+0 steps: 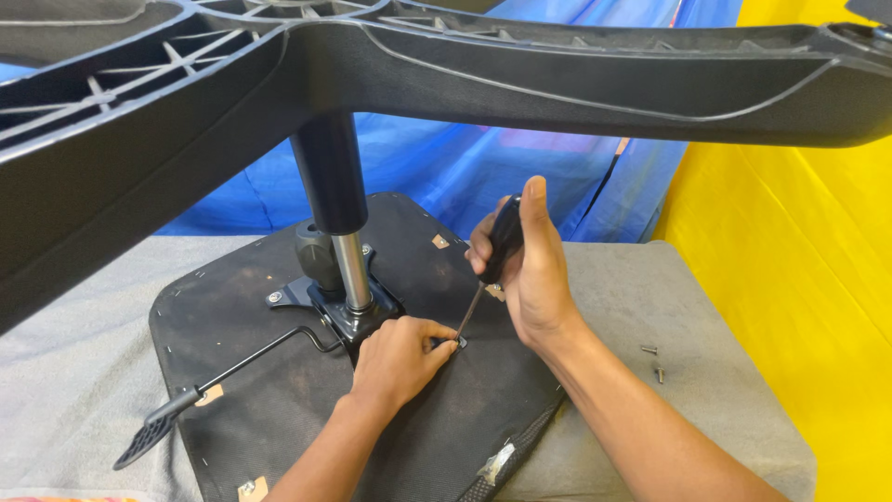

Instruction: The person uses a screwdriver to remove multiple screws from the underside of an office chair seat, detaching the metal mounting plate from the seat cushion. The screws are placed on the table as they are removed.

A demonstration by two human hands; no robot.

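Nearest the camera, the left hand [398, 358] lay knuckles-up on the black underside of the upturned chair seat [251, 390], its fingers curled together and pressing down at a corner of the metal mounting plate [348, 316], right where the tool's tip met it. Just beyond and to the right of that hand, the right hand [528, 270] was closed in a fist round the black handle of a screwdriver [483, 279], thumb stretched up along the handle. The screwdriver's long axis ran steeply, handle high and leaning away to the right, thin shaft slanting down and left so that the tip pointed at the plate beside the left fingertips. Out to the right of the right forearm, two small bolts [653, 363] lay on the grey cloth [650, 307]. Left of the left hand, a lever with a flat paddle end [149, 432] reached out over the seat edge. Just beyond the left hand, the gas column [344, 232] rose from the plate to the black star base [557, 84] overhead, with blue sheeting [483, 167] farthest off
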